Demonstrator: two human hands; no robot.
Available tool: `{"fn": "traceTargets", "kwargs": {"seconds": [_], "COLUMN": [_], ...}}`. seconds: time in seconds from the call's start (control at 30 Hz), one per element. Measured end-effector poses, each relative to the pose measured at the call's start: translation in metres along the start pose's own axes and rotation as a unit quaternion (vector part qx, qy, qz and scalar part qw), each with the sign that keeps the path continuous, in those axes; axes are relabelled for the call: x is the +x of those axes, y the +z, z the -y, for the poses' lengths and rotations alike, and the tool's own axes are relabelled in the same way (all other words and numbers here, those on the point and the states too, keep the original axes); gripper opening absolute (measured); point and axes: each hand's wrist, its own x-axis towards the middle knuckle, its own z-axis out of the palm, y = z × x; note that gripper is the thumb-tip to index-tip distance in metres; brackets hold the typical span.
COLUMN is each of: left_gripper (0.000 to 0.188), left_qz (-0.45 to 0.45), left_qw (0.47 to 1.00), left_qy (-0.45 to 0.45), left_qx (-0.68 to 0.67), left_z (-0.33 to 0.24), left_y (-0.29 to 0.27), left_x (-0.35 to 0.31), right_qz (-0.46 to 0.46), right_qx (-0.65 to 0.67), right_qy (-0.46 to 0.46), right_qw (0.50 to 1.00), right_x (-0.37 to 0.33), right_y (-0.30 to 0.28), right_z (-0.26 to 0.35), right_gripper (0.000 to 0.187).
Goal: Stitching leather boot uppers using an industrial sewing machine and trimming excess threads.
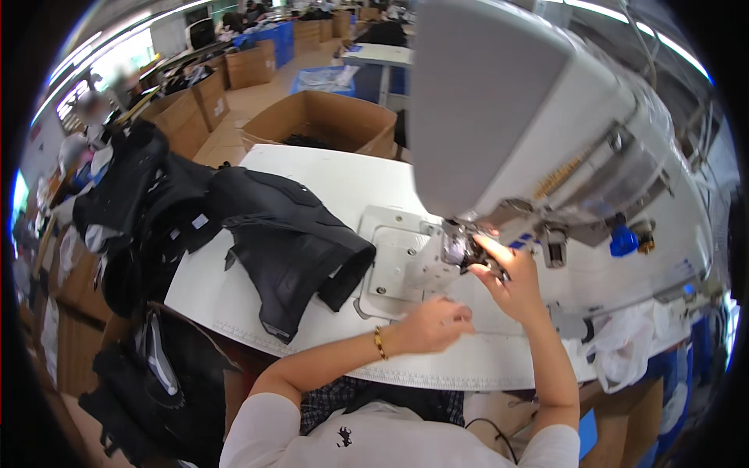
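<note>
A large grey-white industrial sewing machine (499, 101) stands on the white table at the right. My right hand (511, 282) reaches up to its needle area, thumb and fingers closed around a small dark metal part (474, 251) beside the shiny presser mechanism. Just in front of the machine's post, my left hand (433, 324) hovers over the table with its fingers curled together. Whatever it may hold is too small to make out. A black boot upper (285, 242) lies left of the metal base plate (386, 269), apart from both hands.
More black uppers (156, 203) are heaped at the table's left edge. An open cardboard box (320, 121) stands behind the white table (234, 300), which has a ruler along its front edge. A clear plastic bag (622, 351) hangs at the right. Black items fill a box (230, 405) at lower left.
</note>
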Motion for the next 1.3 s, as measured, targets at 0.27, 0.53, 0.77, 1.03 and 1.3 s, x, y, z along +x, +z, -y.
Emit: {"fn": "traceTargets", "kwargs": {"seconds": [0.27,0.53,0.77,1.03,1.3], "left_gripper": [0.026,0.029,0.013,0.011,0.020], "left_qz": [0.335,0.347,0.430,0.367,0.551], "left_qw": [0.854,0.846,0.892,0.916,0.781], "left_qy": [-0.175,-0.319,-0.117,0.008,-0.108], "left_qx": [-0.359,-0.252,-0.073,-0.161,-0.273], "left_z": [-0.066,-0.074,-0.090,-0.110,-0.110], "left_y": [0.020,0.071,0.091,0.110,0.084], "left_x": [-0.098,-0.149,-0.141,-0.113,-0.093], "right_qz": [-0.002,-0.038,-0.100,-0.055,0.052], "right_qx": [0.175,0.057,-0.087,-0.140,-0.153], "right_qy": [0.037,-0.014,-0.130,-0.225,-0.168], "right_qw": [0.984,0.998,0.983,0.963,0.972], "right_x": [0.010,0.010,0.005,0.012,0.018], "right_y": [0.010,0.005,0.006,-0.009,-0.017], "right_z": [-0.008,0.010,-0.006,-0.003,0.004], "right_gripper": [0.033,0.017,0.026,0.036,0.040]}}
